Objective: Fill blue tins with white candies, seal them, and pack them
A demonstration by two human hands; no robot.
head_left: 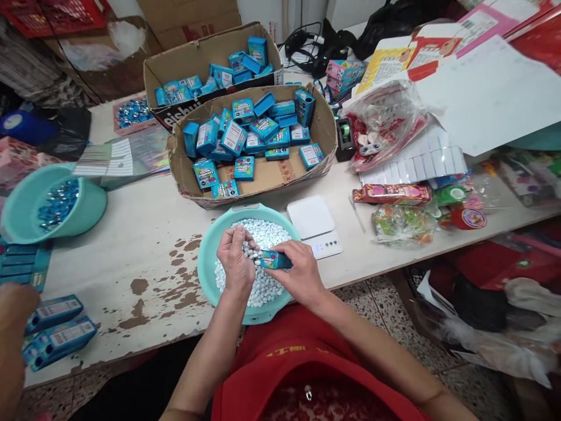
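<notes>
My right hand [302, 272] grips a small blue candy box [272, 259] over a turquoise basin [207, 257]. The box lies on its side, its end facing my left hand. Pale, pebble-like candies [263, 292] fill much of the basin. My left hand [236, 257] is closed, with some of these candies at its fingers, close to the box's end. Whether any candies are inside the box is hidden from here.
A white digital scale [312, 217] stands right of the basin. Behind are cardboard boxes [184, 186] of blue candy boxes. At left, another person's hand [15, 310] is near blue boxes [65, 342] and a bucket [94, 204] of shiny blue pieces. Packaged items [392, 194] lie at right.
</notes>
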